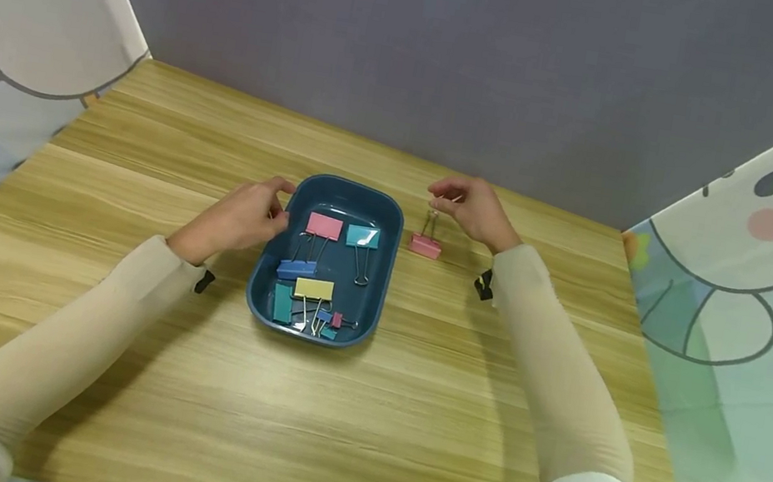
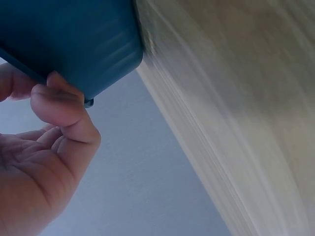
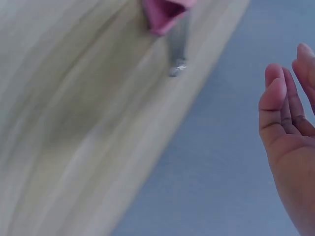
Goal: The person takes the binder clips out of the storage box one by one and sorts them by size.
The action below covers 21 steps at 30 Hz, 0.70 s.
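Note:
A dark blue tray (image 1: 384,274) holds several binder clips: a pink clip (image 1: 324,226), a light blue clip (image 1: 362,237), a blue clip (image 1: 296,270), a yellow clip (image 1: 314,289), a teal clip (image 1: 282,304) and small ones. At its upper left side my left hand (image 1: 242,218) holds the rim, thumb and finger against the tray wall (image 2: 98,54) in the left wrist view. A pink binder clip (image 1: 425,246) stands right of the tray, handles up. Over it hovers my right hand (image 1: 475,211), its bent fingers apart from the clip (image 3: 165,14) in the right wrist view.
The tray stands on a wood-grain table (image 1: 402,429). A grey wall panel (image 1: 402,50) rises behind the table's far edge. Printed cloth hangs at left and right. Black straps show at both wrists.

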Each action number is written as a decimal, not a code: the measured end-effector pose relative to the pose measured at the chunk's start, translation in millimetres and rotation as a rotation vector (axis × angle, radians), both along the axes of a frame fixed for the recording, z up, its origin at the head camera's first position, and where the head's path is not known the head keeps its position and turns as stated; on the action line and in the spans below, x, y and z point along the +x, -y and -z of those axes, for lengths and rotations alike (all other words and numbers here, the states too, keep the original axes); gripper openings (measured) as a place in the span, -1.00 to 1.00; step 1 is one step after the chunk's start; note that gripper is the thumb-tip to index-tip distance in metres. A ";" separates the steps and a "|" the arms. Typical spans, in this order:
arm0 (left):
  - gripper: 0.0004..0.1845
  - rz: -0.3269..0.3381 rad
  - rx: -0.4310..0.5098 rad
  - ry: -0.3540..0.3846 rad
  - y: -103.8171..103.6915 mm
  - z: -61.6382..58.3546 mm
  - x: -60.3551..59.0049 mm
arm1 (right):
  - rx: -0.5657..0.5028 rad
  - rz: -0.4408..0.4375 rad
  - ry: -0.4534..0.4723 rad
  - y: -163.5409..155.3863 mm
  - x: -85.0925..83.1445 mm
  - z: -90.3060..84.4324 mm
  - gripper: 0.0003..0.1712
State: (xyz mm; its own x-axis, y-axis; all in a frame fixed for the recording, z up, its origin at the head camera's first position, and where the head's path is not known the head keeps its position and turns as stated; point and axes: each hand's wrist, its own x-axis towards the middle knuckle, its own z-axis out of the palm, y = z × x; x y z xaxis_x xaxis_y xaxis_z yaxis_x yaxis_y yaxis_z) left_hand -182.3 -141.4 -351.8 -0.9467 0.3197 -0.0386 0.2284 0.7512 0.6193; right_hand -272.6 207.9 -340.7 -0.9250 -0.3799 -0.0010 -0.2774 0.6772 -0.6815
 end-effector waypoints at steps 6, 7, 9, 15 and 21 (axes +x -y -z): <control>-0.50 -0.006 -0.003 0.001 1.1 2.8 -0.5 | 0.016 -0.074 -0.076 14.1 11.8 -13.7 -0.76; -0.50 -0.007 -0.004 -0.002 1.2 3.4 -0.7 | 0.012 -0.090 -0.091 16.5 14.1 -14.8 -0.78; -0.50 -0.003 -0.003 -0.004 0.9 4.1 -0.8 | 0.005 -0.122 -0.119 21.5 19.0 -16.5 -0.79; -0.51 -0.003 0.005 -0.012 -0.9 4.2 -2.7 | 0.027 -0.216 -0.169 37.2 33.3 -23.2 -0.79; -0.51 -0.012 0.014 0.000 -1.1 5.5 -5.6 | 0.033 -0.274 -0.173 49.4 41.2 -28.3 -0.73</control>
State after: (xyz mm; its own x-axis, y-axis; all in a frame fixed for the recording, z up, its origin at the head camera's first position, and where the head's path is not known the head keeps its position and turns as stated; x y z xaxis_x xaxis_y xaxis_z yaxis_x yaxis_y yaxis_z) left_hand -187.9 -140.3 -357.4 -0.9505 0.3090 -0.0341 0.2196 0.7450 0.6299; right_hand -231.3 158.5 -312.4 -0.7759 -0.6172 0.1310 -0.5625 0.5825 -0.5868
